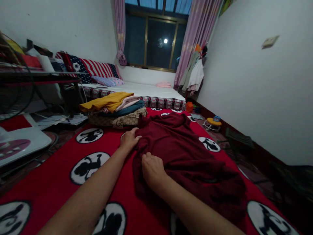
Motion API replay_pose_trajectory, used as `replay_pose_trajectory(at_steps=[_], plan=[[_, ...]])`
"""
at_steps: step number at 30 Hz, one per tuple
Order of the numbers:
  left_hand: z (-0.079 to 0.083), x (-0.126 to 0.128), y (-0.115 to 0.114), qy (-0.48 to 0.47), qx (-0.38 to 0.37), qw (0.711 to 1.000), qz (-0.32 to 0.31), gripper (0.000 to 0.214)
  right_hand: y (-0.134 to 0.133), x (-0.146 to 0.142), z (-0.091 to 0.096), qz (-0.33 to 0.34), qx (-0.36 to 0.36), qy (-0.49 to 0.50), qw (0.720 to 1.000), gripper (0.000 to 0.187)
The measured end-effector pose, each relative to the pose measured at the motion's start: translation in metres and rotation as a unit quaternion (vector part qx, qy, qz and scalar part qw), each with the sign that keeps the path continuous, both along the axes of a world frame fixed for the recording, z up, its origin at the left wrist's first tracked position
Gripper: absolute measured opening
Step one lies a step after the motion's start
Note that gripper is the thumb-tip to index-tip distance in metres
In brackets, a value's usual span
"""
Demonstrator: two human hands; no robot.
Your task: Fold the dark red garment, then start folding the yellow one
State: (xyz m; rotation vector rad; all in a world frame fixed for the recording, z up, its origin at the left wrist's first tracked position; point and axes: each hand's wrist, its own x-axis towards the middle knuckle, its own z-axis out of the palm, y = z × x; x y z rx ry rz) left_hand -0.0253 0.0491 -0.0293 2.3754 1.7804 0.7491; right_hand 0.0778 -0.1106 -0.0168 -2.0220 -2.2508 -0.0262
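A maroon garment (176, 140) that looks like a long-sleeved top lies spread and wrinkled on a red blanket (58, 169) with round black-and-white figures. At its left edge, my left hand (129, 141) pinches the cloth between thumb and fingers; the fingertips are partly hidden. Closer to me, my right hand (154, 169) is closed on a fold of the same garment, knuckles up. Just beyond my left hand sits a stack of folded clothes, with a mustard-yellow piece (110, 101) on top, a teal one (129, 108) beneath and a brown patterned piece (122, 120) at the bottom.
A low bed (141, 88) with a white cover stands under the window. Cluttered shelving (44, 78) runs along the left. On the right are a small yellow stool (212, 122), a dark folding stool (238, 138) and clothes hanging (195, 75) by the curtain.
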Motion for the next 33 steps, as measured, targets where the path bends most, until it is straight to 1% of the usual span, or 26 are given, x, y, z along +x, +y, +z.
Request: replay_pose_trajectory(at_steps=[2, 4, 6, 9, 11, 12, 13, 14, 15, 17, 18, 20, 22, 23, 24, 25, 26, 27, 28, 30, 32, 33], plan=[[0.009, -0.008, 0.002, -0.035, 0.034, 0.999, 0.007, 0.038, 0.003, 0.003, 0.001, 0.002, 0.012, 0.033, 0.999, 0.03], [0.017, -0.018, 0.004, -0.047, 0.068, 0.996, 0.04, 0.034, 0.002, 0.004, 0.0, 0.017, 0.024, 0.075, 0.997, 0.028], [0.024, -0.028, 0.005, -0.015, 0.069, 0.996, 0.06, 0.031, 0.0, 0.003, -0.004, 0.046, 0.024, 0.107, 0.993, 0.029], [0.029, -0.03, 0.002, 0.084, 0.064, 0.993, 0.051, 0.025, -0.003, 0.0, -0.013, 0.083, 0.021, 0.123, 0.989, 0.03], [0.033, -0.019, -0.003, 0.119, 0.102, 0.987, 0.025, 0.026, -0.003, -0.002, -0.017, 0.088, 0.026, 0.118, 0.989, 0.03], [0.034, -0.01, -0.005, 0.115, 0.123, 0.986, 0.001, 0.027, -0.002, -0.004, -0.019, 0.089, 0.029, 0.113, 0.989, 0.029], [0.034, 0.001, -0.007, 0.099, 0.133, 0.985, -0.037, 0.028, -0.003, -0.005, -0.021, 0.09, 0.031, 0.107, 0.99, 0.029], [0.034, 0.013, -0.007, 0.079, 0.125, 0.986, -0.083, 0.03, -0.003, -0.007, -0.022, 0.092, 0.034, 0.101, 0.99, 0.028], [0.032, 0.026, -0.006, 0.061, 0.099, 0.984, -0.133, 0.031, -0.005, -0.009, -0.024, 0.095, 0.035, 0.095, 0.99, 0.026], [0.024, 0.05, 0.003, 0.044, 0.029, 0.976, -0.21, 0.037, -0.013, -0.013, -0.023, 0.101, 0.038, 0.083, 0.991, 0.025], [0.018, 0.06, 0.009, 0.045, 0.001, 0.972, -0.23, 0.041, -0.018, -0.015, -0.021, 0.102, 0.04, 0.072, 0.991, 0.027], [0.008, 0.076, 0.027, 0.051, -0.024, 0.969, -0.24, 0.046, -0.028, -0.016, -0.01, 0.121, 0.027, 0.04, 0.991, 0.033], [0.0, 0.087, 0.046, 0.054, -0.028, 0.969, -0.238, 0.045, -0.033, -0.008, 0.008, 0.167, -0.033, 0.023, 0.985, 0.031], [-0.003, 0.09, 0.055, 0.056, -0.032, 0.969, -0.237, 0.043, -0.032, 0.001, 0.019, 0.181, -0.072, 0.025, 0.981, 0.026], [-0.004, 0.093, 0.063, 0.057, -0.035, 0.969, -0.237, 0.042, -0.028, 0.014, 0.029, 0.181, -0.105, 0.036, 0.977, 0.021], [-0.004, 0.096, 0.071, 0.058, -0.039, 0.969, -0.237, 0.04, -0.02, 0.03, 0.037, 0.151, -0.115, 0.046, 0.981, 0.022], [-0.004, 0.098, 0.077, 0.059, -0.042, 0.968, -0.238, 0.039, -0.01, 0.051, 0.043, 0.097, -0.097, 0.049, 0.989, 0.024], [-0.003, 0.1, 0.083, 0.061, -0.046, 0.968, -0.241, 0.038, 0.003, 0.074, 0.045, 0.039, -0.053, 0.048, 0.997, 0.022], [-0.002, 0.103, 0.089, 0.064, -0.05, 0.967, -0.243, 0.038, 0.017, 0.099, 0.043, -0.011, -0.003, 0.045, 0.999, 0.02], [0.002, 0.109, 0.099, 0.073, -0.062, 0.964, -0.249, 0.037, 0.046, 0.148, 0.03, -0.08, 0.067, 0.032, 0.994, 0.024], [0.005, 0.115, 0.11, 0.086, -0.079, 0.961, -0.25, 0.036, 0.069, 0.189, 0.009, -0.132, 0.088, 0.029, 0.987, 0.028], [0.005, 0.118, 0.115, 0.093, -0.086, 0.961, -0.246, 0.035, 0.076, 0.204, -0.001, -0.138, 0.092, 0.026, 0.986, 0.031]])
